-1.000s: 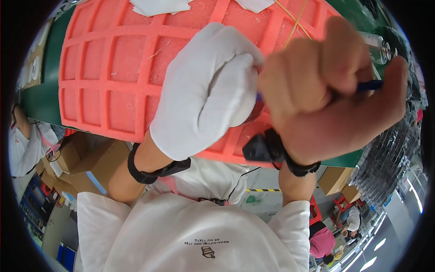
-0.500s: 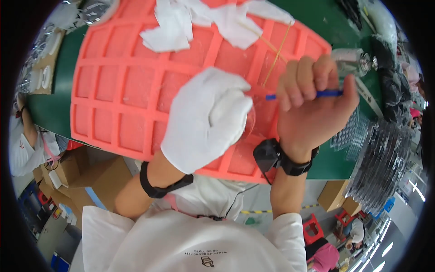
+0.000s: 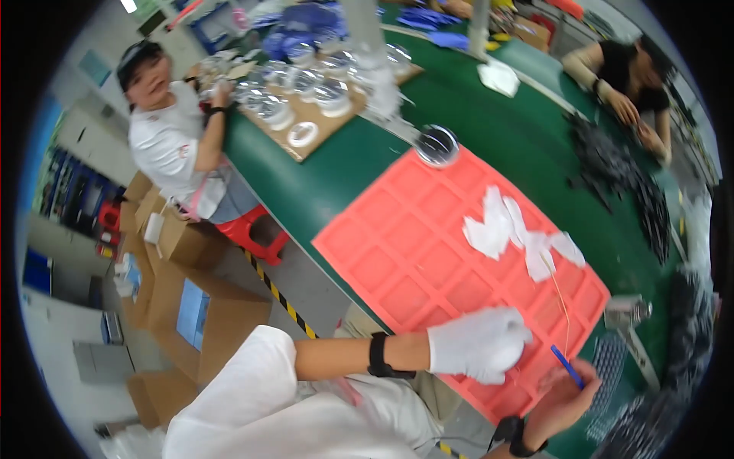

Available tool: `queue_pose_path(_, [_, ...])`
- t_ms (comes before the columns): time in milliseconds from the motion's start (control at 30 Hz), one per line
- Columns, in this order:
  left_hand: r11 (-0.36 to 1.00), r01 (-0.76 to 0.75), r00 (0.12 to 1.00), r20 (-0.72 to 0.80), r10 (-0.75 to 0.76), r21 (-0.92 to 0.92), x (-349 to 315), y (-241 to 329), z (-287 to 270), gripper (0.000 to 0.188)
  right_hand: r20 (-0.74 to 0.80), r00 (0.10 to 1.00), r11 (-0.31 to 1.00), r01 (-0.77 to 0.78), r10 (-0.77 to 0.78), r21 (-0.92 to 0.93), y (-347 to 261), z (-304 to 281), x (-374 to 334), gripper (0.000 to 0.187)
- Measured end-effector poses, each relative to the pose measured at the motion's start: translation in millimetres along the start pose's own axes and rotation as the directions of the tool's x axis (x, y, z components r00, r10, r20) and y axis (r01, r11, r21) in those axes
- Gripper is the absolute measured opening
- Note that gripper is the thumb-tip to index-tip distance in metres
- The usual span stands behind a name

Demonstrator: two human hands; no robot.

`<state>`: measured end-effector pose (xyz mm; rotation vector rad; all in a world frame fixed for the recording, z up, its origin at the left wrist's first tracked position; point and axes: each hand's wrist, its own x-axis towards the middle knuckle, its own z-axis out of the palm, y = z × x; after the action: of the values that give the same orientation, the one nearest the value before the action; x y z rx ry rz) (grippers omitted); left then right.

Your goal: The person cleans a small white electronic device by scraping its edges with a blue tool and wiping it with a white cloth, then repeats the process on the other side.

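My left hand (image 3: pixel 480 346), in a white glove, is closed over the lower part of a coral-red gridded tray (image 3: pixel 397 218). What its fingers hold, if anything, is hidden. My bare right hand (image 3: pixel 562 402) is closed around a slim blue pen-like tool (image 3: pixel 567 367) at the tray's right corner, its tip pointing up and left. A thin tan strand (image 3: pixel 560 294) runs across the tray from white cloth pieces (image 3: pixel 497 226), which look like gloves, down toward the blue tool.
A clear round container (image 3: pixel 436 145) sits at the tray's far corner. Beyond, several clear-topped containers stand on a brown board (image 3: pixel 294 149). Black strips (image 3: pixel 612 164) lie at right, near a shiny cylinder (image 3: pixel 628 310). Cardboard boxes (image 3: pixel 222 314) stand left; two other people sit around the green table.
My view has swung left and up, bringing the co-workers and the far table into sight. Both hands now appear lower right; the right still grips the blue tool.
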<state>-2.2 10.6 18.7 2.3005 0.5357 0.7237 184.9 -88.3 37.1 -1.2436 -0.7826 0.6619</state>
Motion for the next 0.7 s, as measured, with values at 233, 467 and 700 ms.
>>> queue_pose_path(233, [0.966,-0.233,0.91,-0.326,0.256,0.111,-13.3,-7.0,43.9,0.017,0.093,0.988,0.961,-0.099,0.127,-0.259,19.3,3.0,-17.2,0.061])
queue_pose_path(467, [0.994,0.099,0.985,-0.136,-0.105,-0.051,-5.6,3.7,11.0,0.05,0.014,1.0,0.811,0.0,0.01,-0.585,21.3,-2.9,-63.5,0.041])
queue_pose_path(700, [0.975,0.223,0.974,-0.025,-0.223,0.001,-3.6,13.6,4.3,0.04,0.228,0.962,0.741,0.26,-0.147,-0.619,15.6,-0.6,-64.0,0.025])
